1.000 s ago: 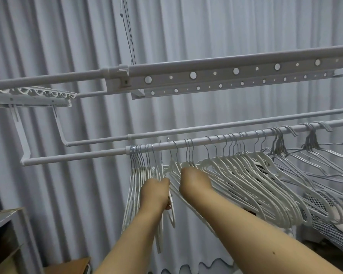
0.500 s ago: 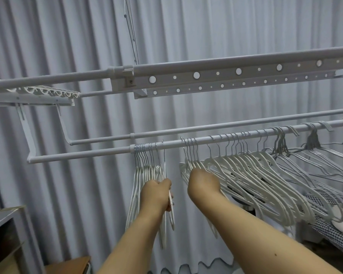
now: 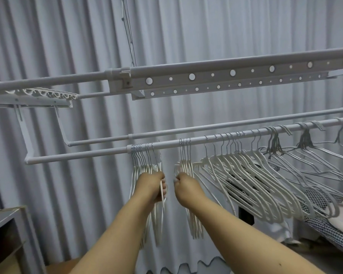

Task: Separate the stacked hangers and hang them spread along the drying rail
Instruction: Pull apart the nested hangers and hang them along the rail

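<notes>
1. Hangers first: a tight white bunch hangs on the near drying rail by my left hand, and a small cluster sits just to its right, with a bare gap of rail between them.
2. My left hand is clenched round the shoulder of one hanger from the left bunch; its hook looks to be just off the rail.
3. My right hand is curled at the small cluster; whether it grips one, I can't tell from here.
4. To do this well, I reckon I lift one hook clear at a time and set it in that open gap, keeping necks from tangling.
5. Further right, a fanned row of white hangers and wire hangers crowd the rail, so room lies leftward.
6. Behind runs a second rail, above it the perforated bar, and grey curtains at the back.
</notes>
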`<state>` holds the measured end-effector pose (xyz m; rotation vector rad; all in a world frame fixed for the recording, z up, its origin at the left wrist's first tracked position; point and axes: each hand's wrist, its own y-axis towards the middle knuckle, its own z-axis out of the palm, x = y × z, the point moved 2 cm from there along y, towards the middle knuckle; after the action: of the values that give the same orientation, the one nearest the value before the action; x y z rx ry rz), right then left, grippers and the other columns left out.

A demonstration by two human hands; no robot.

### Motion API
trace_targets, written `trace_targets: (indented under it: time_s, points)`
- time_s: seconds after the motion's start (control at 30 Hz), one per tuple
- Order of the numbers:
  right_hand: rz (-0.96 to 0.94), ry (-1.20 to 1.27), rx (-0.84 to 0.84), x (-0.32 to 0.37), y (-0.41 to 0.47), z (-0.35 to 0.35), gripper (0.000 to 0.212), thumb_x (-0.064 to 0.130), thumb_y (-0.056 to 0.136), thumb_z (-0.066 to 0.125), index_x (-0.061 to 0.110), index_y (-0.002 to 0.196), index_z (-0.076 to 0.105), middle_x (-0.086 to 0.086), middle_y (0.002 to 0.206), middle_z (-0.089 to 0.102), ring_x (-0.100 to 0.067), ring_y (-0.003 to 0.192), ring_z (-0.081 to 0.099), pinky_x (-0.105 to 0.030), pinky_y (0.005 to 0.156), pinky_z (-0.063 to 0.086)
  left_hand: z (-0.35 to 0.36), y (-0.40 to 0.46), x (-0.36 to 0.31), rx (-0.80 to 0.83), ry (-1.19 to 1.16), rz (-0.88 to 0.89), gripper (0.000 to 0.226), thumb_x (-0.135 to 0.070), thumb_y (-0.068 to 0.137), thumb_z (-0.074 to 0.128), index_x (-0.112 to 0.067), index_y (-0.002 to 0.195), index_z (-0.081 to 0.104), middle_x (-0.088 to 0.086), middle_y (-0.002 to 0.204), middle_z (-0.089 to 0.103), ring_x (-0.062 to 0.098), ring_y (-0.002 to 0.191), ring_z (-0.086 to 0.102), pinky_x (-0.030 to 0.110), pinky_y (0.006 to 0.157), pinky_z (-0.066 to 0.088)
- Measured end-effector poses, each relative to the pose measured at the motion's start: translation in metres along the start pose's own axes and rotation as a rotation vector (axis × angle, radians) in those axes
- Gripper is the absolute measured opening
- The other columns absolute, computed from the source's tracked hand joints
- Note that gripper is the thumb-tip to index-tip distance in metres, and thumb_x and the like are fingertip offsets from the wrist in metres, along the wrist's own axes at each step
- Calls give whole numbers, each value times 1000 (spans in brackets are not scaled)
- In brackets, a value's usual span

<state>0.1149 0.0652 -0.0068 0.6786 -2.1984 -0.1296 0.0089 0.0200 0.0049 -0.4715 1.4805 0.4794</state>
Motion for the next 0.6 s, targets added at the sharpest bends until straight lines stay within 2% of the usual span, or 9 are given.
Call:
trace_targets:
  time_s: [0.2,0.27,0.47,0.6]
  points:
    - [55,-31,42,-9,3,4,26,19,101,35,4,111,54,-14,107,61,-24,82,50,-28,68,37,-1,-2,-8,50,14,-32,29,-5,90,45,-8,62,48,1,46,40,10,27,35,12,34,30]
    - [56,-29,35,-9,5,5,26,19,101,36,4,111,54,-14,107,61,-24,82,49,-28,68,36,0,0,-8,57,27,-53,29,-5,91,45,-9,62,48,1,45,40,10,27,35,12,34,31]
    - [87,5,43,-14,3,8,27,21,101,36,5,111,55,-16,111,62,-24,85,51,-27,70,37,3,5,-14,89,48,-124,17,-9,95,46,-5,81,54,6,58,45,8,29,40,14,34,36]
    - [105,-8,18,-22,3,2,18,20,100,36,9,98,51,-17,112,62,-24,84,48,-25,69,34,-1,-12,-16,120,135,-160,18,-10,93,50,2,81,58,4,45,48,8,29,41,14,34,36]
